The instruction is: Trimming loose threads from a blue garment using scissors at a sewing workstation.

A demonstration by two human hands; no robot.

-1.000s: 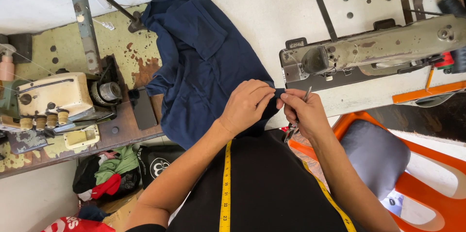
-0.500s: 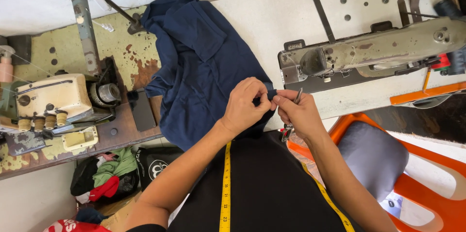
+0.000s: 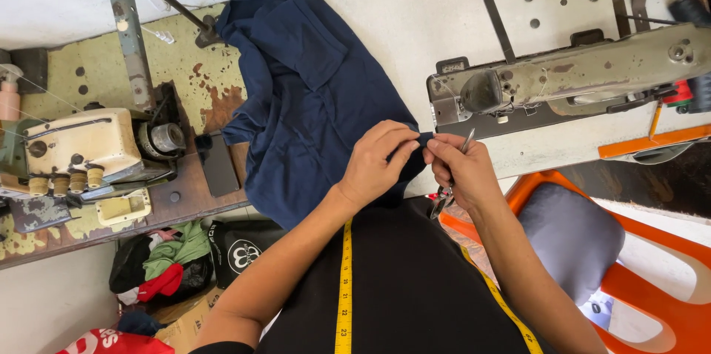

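Fingers of the left hand [image 3: 374, 165] and right hand [image 3: 461, 169] are pinching the navy garment's [image 3: 311, 109] edge between them in closed grips; small snips [image 3: 453, 176] are sitting in the right grip.

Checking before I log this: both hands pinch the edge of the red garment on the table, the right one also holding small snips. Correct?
Not quite: the garment is navy blue, as the head view shows. The left hand and right hand do pinch its edge, the right holding the snips.

sewing machine [image 3: 578, 76] blocks right, tabletop [image 3: 415, 21] open ahead
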